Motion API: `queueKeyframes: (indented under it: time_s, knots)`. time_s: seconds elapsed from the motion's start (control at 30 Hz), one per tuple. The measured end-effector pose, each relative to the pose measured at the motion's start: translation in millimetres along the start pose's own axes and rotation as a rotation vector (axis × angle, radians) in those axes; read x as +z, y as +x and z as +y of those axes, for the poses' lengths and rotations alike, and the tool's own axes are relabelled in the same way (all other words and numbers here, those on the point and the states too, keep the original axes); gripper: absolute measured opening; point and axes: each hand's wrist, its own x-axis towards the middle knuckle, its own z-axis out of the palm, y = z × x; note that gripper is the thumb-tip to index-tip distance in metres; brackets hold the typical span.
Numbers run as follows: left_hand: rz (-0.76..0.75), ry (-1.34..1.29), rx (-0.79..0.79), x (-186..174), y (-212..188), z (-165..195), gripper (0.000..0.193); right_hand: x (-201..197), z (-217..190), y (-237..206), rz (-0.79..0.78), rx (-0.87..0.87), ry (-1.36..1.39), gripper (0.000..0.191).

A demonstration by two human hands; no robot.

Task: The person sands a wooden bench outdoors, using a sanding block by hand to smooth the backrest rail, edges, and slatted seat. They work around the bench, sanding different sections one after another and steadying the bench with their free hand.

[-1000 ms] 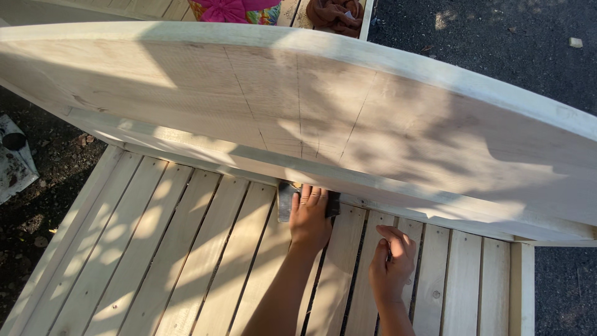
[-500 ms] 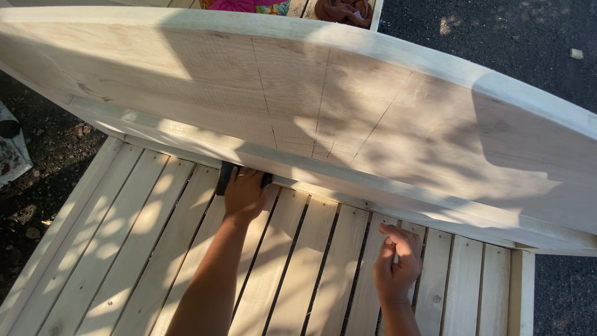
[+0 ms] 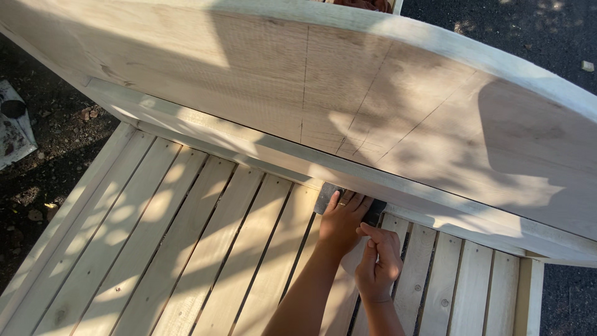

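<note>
Sanding is shown on a pale wooden bench, seen from above. One dark sanding block (image 3: 326,198) is pressed flat under the left hand (image 3: 343,219), at the back edge of the slatted seat (image 3: 205,249) where it meets the lower rail (image 3: 261,149) of the backrest. The left fingers (image 3: 348,202) are laid out straight over the block, covering most of it, so that only its dark left end and a small dark corner at the right are seen. The right hand (image 3: 379,264) is held just beside and below the left wrist, its fingers curled narrowly inward; whether anything is pinched in them cannot be told. One broad backrest panel (image 3: 348,87) is seen above, crossed by leaf shadows. About a dozen slats can be counted. At the far left, on dark gravel ground (image 3: 37,155), one flat grey-white sheet (image 3: 12,134) with a dark round spot is partly visible.
</note>
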Motion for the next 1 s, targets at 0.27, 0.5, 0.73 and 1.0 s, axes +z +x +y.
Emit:
queueKeyframes:
  time_s: [0.27, 0.5, 0.73, 1.0]
  knots:
    - [0.007, 0.341, -0.474, -144.8, -11.1, -217.8, 0.063, 59.8, 14.5, 23.6, -0.461, -0.101, -0.075, 0.028]
    - [0.035, 0.423, -0.664, -177.2, -4.0, -243.2, 0.063, 197.0, 13.6, 63.3, -0.86, -0.255, -0.39, 0.076]
    - [0.089, 0.11, -0.409, -122.9, -26.5, -215.2, 0.066, 254.4, 12.0, 94.3, -1.102, -0.073, -0.214, 0.038]
    - [-0.042, 0.334, -0.676, -188.2, 7.9, -284.7, 0.043, 245.8, 33.5, 82.6, -0.964, -0.125, -0.292, 0.055]
